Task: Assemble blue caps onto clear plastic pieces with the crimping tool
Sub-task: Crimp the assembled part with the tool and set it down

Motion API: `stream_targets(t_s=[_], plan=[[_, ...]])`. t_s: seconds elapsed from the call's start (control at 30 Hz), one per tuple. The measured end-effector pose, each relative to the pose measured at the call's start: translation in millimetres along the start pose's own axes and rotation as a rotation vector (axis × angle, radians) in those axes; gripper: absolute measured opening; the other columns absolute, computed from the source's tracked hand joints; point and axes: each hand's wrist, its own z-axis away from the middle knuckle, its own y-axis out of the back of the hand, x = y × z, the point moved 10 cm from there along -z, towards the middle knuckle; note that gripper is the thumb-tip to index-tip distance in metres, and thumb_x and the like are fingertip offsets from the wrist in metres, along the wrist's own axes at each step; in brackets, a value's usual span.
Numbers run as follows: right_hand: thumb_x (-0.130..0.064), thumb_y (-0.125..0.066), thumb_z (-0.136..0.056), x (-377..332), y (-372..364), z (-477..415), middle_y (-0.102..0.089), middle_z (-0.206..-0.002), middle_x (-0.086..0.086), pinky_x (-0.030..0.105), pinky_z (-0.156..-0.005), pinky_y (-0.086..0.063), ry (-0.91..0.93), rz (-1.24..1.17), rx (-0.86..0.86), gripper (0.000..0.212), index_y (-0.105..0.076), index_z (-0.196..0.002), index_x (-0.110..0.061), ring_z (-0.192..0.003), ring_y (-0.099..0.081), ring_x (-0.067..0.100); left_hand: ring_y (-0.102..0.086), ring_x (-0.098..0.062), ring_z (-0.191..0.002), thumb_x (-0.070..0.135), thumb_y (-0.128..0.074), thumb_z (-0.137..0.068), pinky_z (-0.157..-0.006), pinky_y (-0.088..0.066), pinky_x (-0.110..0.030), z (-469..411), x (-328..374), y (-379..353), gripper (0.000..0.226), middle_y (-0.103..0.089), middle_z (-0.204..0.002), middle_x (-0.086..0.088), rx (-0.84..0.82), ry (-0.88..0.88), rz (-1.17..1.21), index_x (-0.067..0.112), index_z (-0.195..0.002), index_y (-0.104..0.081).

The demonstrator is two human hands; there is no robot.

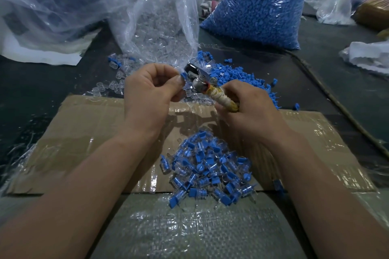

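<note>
Blue plastic cap (183,75), small and matte, pinched between thumb and forefinger of the left hand (151,92); grip narrow, closed on the cap, above the far edge of the taped brown cardboard sheet (84,124). Any clear piece under it hidden by the fingers. Just beside it, the shiny metal crimping tool (197,82), handle wound in yellowed cloth and clasped in the right hand (248,109), grip curled tight round the wrapping. Judged step: presenting the cap to the tool's head, crimp not yet made. Next move likely calling for seating the part squarely in the head, then a firm squeeze. Nearer, at the cardboard's near edge, a heap of finished blue-and-clear pieces (210,172), glossy and angular. Farther out on the dark worktop (315,73): loose blue caps (235,75), a crinkled clear bag of clear plastic pieces (155,27), a full bag of blue caps (259,4).
</note>
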Motion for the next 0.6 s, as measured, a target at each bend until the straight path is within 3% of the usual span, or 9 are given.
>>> stream_targets(t_s=[0.17, 0.3, 0.4, 0.6], plan=[[-0.032, -0.064, -0.082, 20, 8, 0, -0.047, -0.078, -0.009, 0.028, -0.058, -0.030, -0.085, 0.050, 0.009, 0.017, -0.050, -0.089, -0.024, -0.073, -0.044, 0.013, -0.059, -0.006, -0.051, 0.000, -0.065, -0.078, -0.050, -0.047, -0.017, -3, 2, 5, 0.017, -0.066, -0.059, 0.006, 0.003, 0.024, 0.127, 0.016, -0.072, -0.064], [-0.038, -0.068, -0.077, 26, 2, 0, -0.052, -0.085, -0.006, 0.028, -0.063, -0.034, -0.136, 0.104, -0.078, 0.026, -0.056, -0.095, -0.023, -0.077, -0.048, 0.014, -0.050, -0.003, -0.044, 0.014, -0.069, -0.064, -0.042, -0.039, -0.013, 10, 4, -28, 0.005, -0.064, -0.056, 0.004, -0.335, 0.078, 0.145, 0.015, -0.068, -0.072], [-0.039, -0.073, -0.072, 22, -6, 1, -0.054, -0.084, -0.009, 0.029, -0.063, -0.037, -0.161, 0.073, -0.155, 0.030, -0.055, -0.094, -0.028, -0.077, -0.050, 0.011, -0.050, 0.001, -0.042, 0.008, -0.069, -0.061, -0.040, -0.037, -0.010, 28, 1, -52, 0.010, -0.065, -0.055, 0.001, -0.580, 0.155, 0.126, 0.007, -0.072, -0.071], [-0.047, -0.075, -0.059, 17, -14, 4, -0.054, -0.093, -0.010, 0.031, -0.077, -0.044, -0.170, 0.102, -0.231, 0.053, -0.058, -0.107, -0.029, -0.088, -0.051, 0.011, -0.053, -0.010, -0.048, 0.014, -0.072, -0.060, -0.042, -0.038, -0.014, 43, -10, -68, 0.011, -0.067, -0.058, -0.003, -0.812, 0.232, -0.046, 0.008, -0.069, -0.070]])
